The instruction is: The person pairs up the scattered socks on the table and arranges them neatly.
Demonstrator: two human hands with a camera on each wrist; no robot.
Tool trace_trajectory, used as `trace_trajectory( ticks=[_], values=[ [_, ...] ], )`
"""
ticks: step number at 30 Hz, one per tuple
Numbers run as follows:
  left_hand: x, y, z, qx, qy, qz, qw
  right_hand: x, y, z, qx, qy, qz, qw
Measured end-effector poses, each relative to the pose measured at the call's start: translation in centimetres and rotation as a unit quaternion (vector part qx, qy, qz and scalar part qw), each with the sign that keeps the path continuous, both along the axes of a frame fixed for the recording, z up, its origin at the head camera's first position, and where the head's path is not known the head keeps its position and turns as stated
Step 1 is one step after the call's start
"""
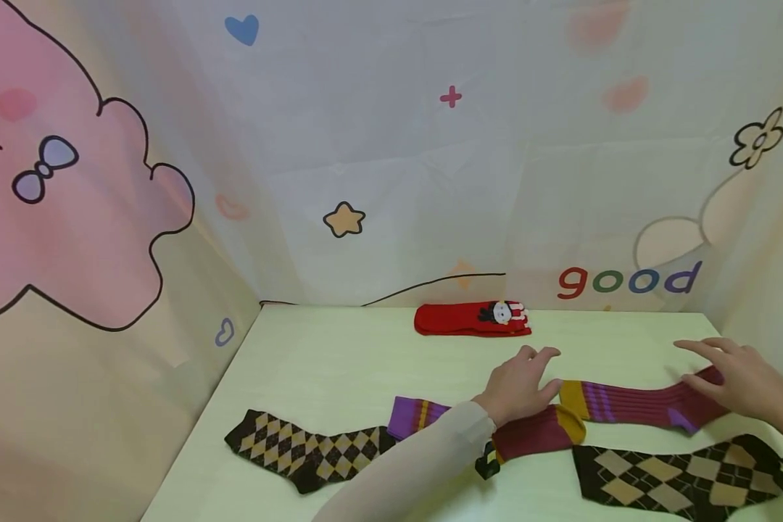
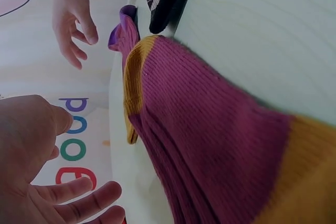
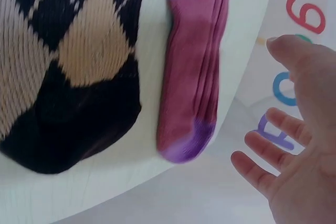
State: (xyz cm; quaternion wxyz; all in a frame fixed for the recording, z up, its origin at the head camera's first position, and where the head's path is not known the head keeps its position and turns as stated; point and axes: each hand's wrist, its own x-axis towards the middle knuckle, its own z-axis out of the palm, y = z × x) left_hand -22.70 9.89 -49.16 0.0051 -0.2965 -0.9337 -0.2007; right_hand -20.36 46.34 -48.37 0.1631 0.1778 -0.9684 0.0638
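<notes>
My left hand (image 1: pixel 520 384) hovers with loose fingers over a maroon sock (image 1: pixel 535 435) with a mustard toe; my forearm hides part of it, and its striped purple cuff shows beyond. To the right lies a second maroon sock (image 1: pixel 633 402) with a mustard cuff, purple stripes and a purple heel. Above that sock's toe end is my right hand (image 1: pixel 744 384), fingers spread and nothing in them. In the right wrist view the purple toe (image 3: pixel 191 142) lies flat, apart from the right hand (image 3: pixel 299 129). The left wrist view shows the left hand (image 2: pixel 31 150) holding nothing.
A black-and-tan argyle sock (image 1: pixel 307 446) lies on the left of the pale table (image 1: pixel 313 355), and another argyle sock (image 1: pixel 678 478) at the front right. Red folded socks (image 1: pixel 453 319) with a cartoon figure lie at the back, by the printed curtain (image 1: pixel 398 145).
</notes>
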Motion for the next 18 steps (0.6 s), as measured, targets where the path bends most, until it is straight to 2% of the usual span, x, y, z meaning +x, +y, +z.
trace_trajectory(
  ticks=[3, 13, 18],
  values=[
    [-0.2, 0.6, 0.1, -0.006, -0.002, 0.000, 1.0000, -0.3, 0.5, 0.0, 0.002, -0.003, -0.005, 1.000],
    [-0.7, 2.5, -0.9, -0.039, -0.013, 0.002, 0.9991, -0.3, 1.9, -0.5, 0.007, -0.026, -0.024, 0.999],
    [-0.9, 3.4, -1.2, -0.071, 0.004, 0.000, 0.9975, -0.4, 2.3, -0.6, 0.004, -0.030, -0.026, 0.999]
  ],
)
